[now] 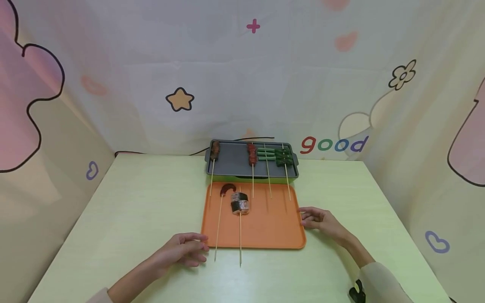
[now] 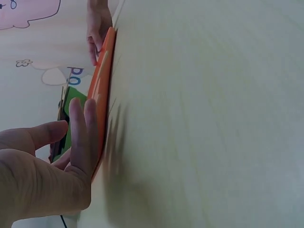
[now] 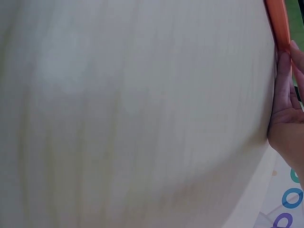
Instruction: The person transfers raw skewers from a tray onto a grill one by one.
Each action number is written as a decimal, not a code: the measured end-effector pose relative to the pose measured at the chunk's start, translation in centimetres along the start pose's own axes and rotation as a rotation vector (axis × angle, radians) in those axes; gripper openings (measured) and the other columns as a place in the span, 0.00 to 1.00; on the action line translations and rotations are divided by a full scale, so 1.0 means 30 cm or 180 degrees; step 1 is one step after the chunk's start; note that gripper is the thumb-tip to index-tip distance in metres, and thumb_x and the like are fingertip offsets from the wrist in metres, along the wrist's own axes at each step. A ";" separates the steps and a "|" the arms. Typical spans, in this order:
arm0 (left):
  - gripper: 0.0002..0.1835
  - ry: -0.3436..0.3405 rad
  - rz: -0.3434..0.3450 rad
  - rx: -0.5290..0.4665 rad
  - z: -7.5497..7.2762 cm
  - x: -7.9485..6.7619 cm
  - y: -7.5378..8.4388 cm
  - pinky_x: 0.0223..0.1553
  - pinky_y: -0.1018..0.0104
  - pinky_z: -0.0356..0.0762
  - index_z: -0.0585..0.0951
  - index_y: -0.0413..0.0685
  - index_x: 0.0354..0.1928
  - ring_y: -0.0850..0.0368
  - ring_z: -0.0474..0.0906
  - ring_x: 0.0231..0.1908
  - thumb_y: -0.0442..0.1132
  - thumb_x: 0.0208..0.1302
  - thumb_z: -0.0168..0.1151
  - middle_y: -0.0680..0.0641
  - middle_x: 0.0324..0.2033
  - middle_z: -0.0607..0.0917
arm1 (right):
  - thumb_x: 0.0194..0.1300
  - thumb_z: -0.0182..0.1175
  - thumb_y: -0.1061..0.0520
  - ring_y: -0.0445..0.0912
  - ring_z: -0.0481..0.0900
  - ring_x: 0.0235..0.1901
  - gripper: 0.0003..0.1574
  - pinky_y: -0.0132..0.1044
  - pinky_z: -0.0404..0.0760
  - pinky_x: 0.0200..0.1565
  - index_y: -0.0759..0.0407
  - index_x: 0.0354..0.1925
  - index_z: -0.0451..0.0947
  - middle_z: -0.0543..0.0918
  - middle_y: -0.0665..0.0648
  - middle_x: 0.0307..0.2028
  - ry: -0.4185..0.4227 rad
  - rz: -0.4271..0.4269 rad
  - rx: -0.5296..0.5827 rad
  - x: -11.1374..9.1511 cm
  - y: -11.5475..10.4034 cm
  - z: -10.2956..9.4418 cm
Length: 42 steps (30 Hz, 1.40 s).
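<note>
Tabletop open; grill pan blocks behind tray.

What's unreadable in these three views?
- Right wrist view: right hand cut off by the frame edge; only a sliver of the orange tray shows.
- Left wrist view: left hand hides the tray's near corner; skewers are blocked.
- Head view: food on the grill pan is too small to identify; whether the fingers touch the tray is unclear.
</note>
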<state>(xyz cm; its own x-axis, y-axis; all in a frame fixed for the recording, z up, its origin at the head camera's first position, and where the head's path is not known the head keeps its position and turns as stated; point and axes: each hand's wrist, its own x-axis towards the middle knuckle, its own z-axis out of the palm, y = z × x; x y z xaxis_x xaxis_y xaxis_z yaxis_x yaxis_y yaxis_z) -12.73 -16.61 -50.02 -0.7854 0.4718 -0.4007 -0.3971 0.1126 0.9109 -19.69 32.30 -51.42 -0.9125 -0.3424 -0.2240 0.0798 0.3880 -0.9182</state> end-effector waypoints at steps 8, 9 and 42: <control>0.27 -0.0117 -0.0006 -0.0063 0.023 0.009 -0.026 0.42 0.65 0.87 0.71 0.33 0.68 0.57 0.89 0.45 0.43 0.75 0.59 0.45 0.51 0.89 | 0.71 0.64 0.60 0.36 0.82 0.44 0.34 0.27 0.79 0.43 0.70 0.70 0.69 0.82 0.65 0.52 0.0020 -0.0062 -0.0011 -0.003 0.002 -0.001; 0.28 -0.0114 -0.0018 -0.0061 0.025 0.011 -0.026 0.43 0.65 0.87 0.71 0.33 0.69 0.57 0.89 0.45 0.43 0.75 0.59 0.44 0.53 0.88 | 0.71 0.64 0.60 0.35 0.82 0.44 0.33 0.27 0.79 0.43 0.70 0.70 0.69 0.82 0.65 0.52 0.0023 -0.0064 -0.0011 -0.003 0.002 0.000; 0.27 0.0108 -0.0061 -0.0473 0.072 0.044 0.014 0.53 0.60 0.85 0.72 0.29 0.68 0.59 0.88 0.42 0.27 0.68 0.63 0.52 0.38 0.87 | 0.70 0.64 0.60 0.36 0.83 0.43 0.34 0.26 0.81 0.45 0.70 0.69 0.69 0.82 0.62 0.51 -0.0006 -0.0082 0.0075 -0.001 0.010 -0.001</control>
<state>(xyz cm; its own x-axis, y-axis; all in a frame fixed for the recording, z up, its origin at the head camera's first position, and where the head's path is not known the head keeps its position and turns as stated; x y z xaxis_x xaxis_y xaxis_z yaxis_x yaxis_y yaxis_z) -12.90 -14.05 -49.94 -0.7916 0.4406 -0.4234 -0.4762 -0.0106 0.8793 -19.64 32.45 -51.66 -0.9136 -0.3537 -0.2008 0.0658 0.3588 -0.9311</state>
